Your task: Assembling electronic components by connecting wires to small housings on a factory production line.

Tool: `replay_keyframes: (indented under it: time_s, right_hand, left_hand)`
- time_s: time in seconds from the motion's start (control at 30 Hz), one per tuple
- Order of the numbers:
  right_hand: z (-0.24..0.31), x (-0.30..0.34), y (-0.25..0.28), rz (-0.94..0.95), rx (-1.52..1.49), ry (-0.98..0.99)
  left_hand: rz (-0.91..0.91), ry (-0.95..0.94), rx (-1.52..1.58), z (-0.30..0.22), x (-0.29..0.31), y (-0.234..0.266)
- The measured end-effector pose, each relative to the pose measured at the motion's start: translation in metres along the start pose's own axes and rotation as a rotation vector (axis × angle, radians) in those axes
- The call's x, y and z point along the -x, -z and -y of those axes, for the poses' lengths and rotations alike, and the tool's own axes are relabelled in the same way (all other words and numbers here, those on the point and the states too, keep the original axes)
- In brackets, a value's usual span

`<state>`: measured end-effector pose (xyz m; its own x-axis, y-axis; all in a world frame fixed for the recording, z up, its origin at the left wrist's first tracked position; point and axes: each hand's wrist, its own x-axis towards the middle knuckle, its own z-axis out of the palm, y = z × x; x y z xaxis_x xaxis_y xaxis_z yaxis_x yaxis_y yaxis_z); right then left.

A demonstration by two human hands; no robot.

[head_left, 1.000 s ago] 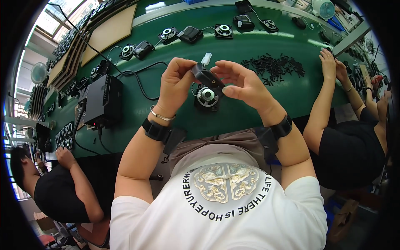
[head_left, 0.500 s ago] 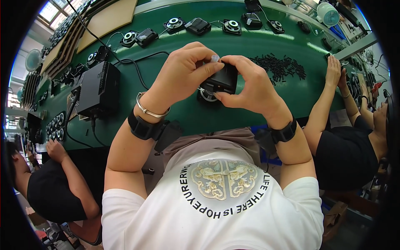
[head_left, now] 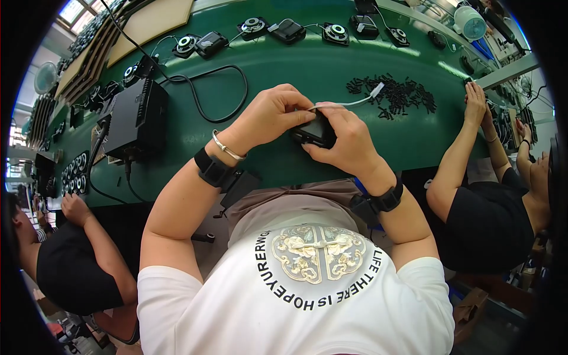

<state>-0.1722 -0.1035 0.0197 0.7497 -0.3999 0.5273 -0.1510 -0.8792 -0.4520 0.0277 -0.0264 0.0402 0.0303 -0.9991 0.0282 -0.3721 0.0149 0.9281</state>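
A small black box-shaped part sits between both my hands just above the green table. My left hand covers its upper left side, fingers curled over it. My right hand grips it from the right and below. A thin white cable with a white plug runs from the part toward the right. The round speaker seen earlier is hidden under my hands.
A pile of small black screws lies to the right. A black power box with a looped black cable stands at the left. Several speaker units and black boxes line the far edge. Co-workers sit at my left and right.
My hands closed together around the black part and came lower toward the table; the speaker under them is no longer visible. The view tilted closer to the table.
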Motion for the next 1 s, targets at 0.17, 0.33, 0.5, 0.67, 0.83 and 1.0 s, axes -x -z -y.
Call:
replay_keyframes:
  time_s: [0.17, 0.33, 0.5, 0.67, 0.83, 1.0]
  right_hand:
    - [0.002, 0.007, 0.005, -0.011, -0.006, -0.086]
    - [-0.003, 0.014, 0.006, 0.034, -0.038, -0.11]
    - [-0.007, 0.014, 0.015, 0.057, -0.109, -0.128]
    - [-0.008, 0.016, 0.015, 0.071, -0.023, -0.1]
    - [-0.002, 0.014, 0.014, 0.104, 0.038, -0.092]
    - [-0.002, 0.012, 0.014, 0.104, 0.028, -0.069]
  left_hand:
    - [0.077, 0.069, 0.102, 0.012, -0.004, -0.001]
    - [0.104, -0.341, -0.156, 0.021, -0.003, 0.001]
    - [0.117, -0.401, -0.419, 0.026, -0.004, -0.014]
    - [0.12, -0.38, -0.44, 0.026, -0.004, -0.014]
    - [0.058, -0.403, -0.455, 0.03, -0.002, -0.017]
    - [0.053, -0.423, -0.471, 0.03, -0.002, -0.017]
